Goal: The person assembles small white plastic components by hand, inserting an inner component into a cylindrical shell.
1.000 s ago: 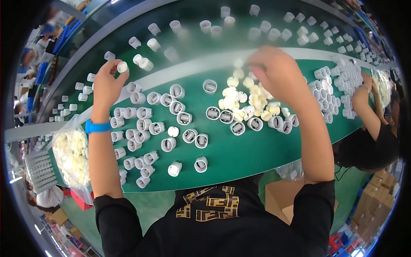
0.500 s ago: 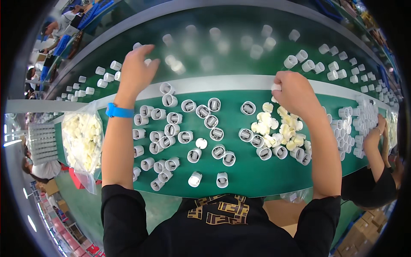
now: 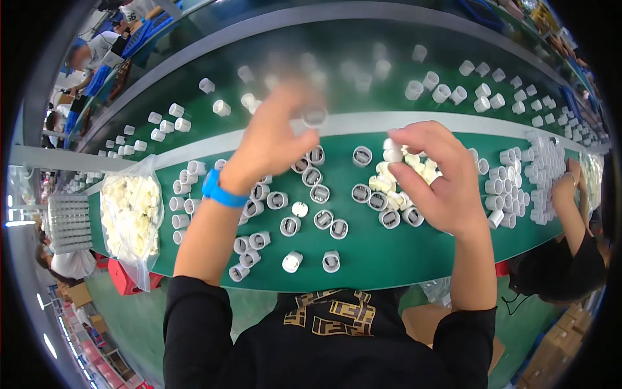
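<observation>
My left hand (image 3: 278,129), blurred and with a blue wristband, is above the pale rail between the far green belt and the near green surface. At its fingertips is a blurred white cup (image 3: 314,117) with something grey inside. My right hand (image 3: 440,175) is over a pile of cream-coloured caps (image 3: 382,180), its thumb and forefinger closed around a small white cap (image 3: 391,150). Below my hands stand several white cups with grey metal parts inside, such as one cup (image 3: 319,194). A loose round cap (image 3: 299,209) lies among them.
A clear bag of cream caps (image 3: 133,211) sits at the left edge. More white cups (image 3: 508,188) are grouped at the right, beside another person's arm (image 3: 567,204). Scattered cups (image 3: 442,93) stand on the far belt (image 3: 214,126).
My left hand has moved right and nearer from the far belt, now with a cup. My right hand has shifted left and slightly down, its fingers more spread. The view has shifted slightly.
</observation>
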A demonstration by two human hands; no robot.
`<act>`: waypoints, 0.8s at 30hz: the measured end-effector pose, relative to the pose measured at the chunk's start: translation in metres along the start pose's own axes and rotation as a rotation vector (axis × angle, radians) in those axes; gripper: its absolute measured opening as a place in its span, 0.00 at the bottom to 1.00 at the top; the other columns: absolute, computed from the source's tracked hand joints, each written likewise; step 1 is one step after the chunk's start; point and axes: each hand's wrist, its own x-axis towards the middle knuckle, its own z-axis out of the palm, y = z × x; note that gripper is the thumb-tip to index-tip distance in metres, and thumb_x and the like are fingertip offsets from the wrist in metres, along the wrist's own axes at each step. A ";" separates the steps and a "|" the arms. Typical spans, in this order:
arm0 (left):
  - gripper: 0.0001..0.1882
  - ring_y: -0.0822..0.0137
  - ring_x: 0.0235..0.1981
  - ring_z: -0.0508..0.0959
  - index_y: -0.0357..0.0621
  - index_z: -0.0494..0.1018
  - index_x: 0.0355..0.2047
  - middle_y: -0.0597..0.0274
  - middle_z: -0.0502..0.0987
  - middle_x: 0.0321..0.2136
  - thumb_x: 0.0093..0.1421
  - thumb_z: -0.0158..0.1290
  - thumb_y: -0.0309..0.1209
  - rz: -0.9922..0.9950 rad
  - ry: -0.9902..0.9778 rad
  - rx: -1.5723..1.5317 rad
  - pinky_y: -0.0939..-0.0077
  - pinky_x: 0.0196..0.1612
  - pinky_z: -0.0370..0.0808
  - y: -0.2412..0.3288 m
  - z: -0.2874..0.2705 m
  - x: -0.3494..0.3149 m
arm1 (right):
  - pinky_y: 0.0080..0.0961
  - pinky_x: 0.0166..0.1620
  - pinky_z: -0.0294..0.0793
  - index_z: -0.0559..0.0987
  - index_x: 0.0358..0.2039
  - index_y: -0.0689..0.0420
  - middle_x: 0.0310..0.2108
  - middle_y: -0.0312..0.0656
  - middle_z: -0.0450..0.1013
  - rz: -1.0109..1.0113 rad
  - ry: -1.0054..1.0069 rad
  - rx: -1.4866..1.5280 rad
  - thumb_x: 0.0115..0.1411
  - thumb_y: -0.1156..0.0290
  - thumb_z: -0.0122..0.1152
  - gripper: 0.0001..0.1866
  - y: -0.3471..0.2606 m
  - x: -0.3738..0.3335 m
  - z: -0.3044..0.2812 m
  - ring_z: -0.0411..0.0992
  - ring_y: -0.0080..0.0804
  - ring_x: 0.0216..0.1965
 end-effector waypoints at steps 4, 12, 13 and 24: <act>0.22 0.63 0.48 0.79 0.38 0.75 0.49 0.57 0.78 0.47 0.52 0.63 0.19 -0.045 -0.077 -0.504 0.68 0.55 0.76 0.051 0.012 -0.055 | 0.30 0.44 0.77 0.81 0.49 0.60 0.41 0.45 0.79 -0.141 -0.036 0.066 0.50 0.81 0.72 0.23 -0.032 -0.007 0.011 0.78 0.40 0.41; 0.22 0.63 0.51 0.79 0.32 0.75 0.54 0.53 0.77 0.50 0.58 0.63 0.17 -0.080 -0.222 -1.087 0.69 0.54 0.77 0.060 0.023 -0.108 | 0.32 0.42 0.79 0.82 0.47 0.58 0.45 0.44 0.78 -0.255 -0.200 0.062 0.48 0.81 0.73 0.23 -0.063 -0.034 0.018 0.78 0.43 0.41; 0.22 0.63 0.51 0.79 0.31 0.75 0.54 0.53 0.76 0.51 0.59 0.63 0.17 -0.079 -0.240 -1.100 0.70 0.54 0.78 0.059 0.024 -0.111 | 0.32 0.41 0.79 0.82 0.47 0.58 0.45 0.44 0.78 -0.259 -0.198 0.040 0.48 0.81 0.73 0.23 -0.065 -0.037 0.018 0.78 0.43 0.40; 0.23 0.63 0.51 0.80 0.29 0.75 0.56 0.52 0.77 0.52 0.60 0.62 0.17 -0.115 -0.278 -1.129 0.71 0.53 0.79 0.059 0.029 -0.125 | 0.30 0.35 0.78 0.83 0.44 0.60 0.40 0.44 0.78 -0.160 -0.150 0.025 0.50 0.82 0.72 0.18 -0.081 -0.058 0.025 0.78 0.39 0.34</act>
